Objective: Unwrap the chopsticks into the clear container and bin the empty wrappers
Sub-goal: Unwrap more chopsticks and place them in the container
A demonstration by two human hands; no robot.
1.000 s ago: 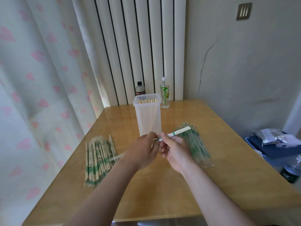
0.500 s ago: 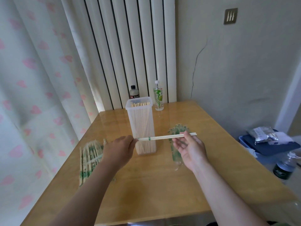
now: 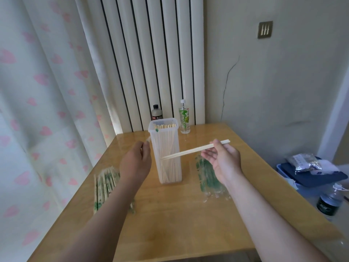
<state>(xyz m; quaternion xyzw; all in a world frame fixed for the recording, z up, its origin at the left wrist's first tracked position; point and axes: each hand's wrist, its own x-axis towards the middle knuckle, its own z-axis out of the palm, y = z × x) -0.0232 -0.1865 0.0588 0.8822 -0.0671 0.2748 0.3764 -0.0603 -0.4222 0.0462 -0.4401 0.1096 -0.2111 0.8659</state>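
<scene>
chopsticks [image 3: 188,152] bare in right hand [image 3: 224,161]; wrapper [image 3: 148,138] in left hand [image 3: 137,161]

- Only one view is given: a wide-angle camera worn on the person's head.
- It faces forward and down, over the table [image 3: 170,224] toward its far edge, the radiator [image 3: 151,63] and the wall [image 3: 264,91].
- It stands near: the left hand [image 3: 136,161] and right hand [image 3: 224,163] fill the middle of the frame, and the table's near edge lies low.
</scene>
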